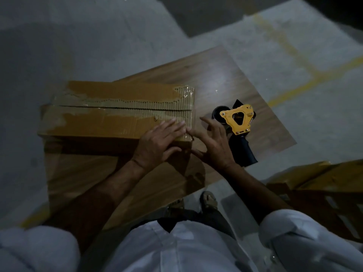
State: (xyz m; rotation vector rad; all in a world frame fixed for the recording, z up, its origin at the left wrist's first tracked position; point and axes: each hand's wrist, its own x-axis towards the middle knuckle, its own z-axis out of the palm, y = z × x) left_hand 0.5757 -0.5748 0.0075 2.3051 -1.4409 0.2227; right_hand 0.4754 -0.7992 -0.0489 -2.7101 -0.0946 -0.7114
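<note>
A brown cardboard box [110,114] with torn paper and clear tape along its top seam lies on a wooden table [225,79]. My left hand [159,142] presses flat on the box's near right corner, fingers straight. My right hand [214,142] is just beside that corner with fingers spread, its fingertips touching the box edge. A yellow and black tape dispenser [238,124] lies on the table right behind my right hand, untouched.
Grey concrete floor with yellow painted lines [314,79] surrounds the table. Another cardboard box [324,179] sits low at the right. My shoes [208,201] show below the table's near edge.
</note>
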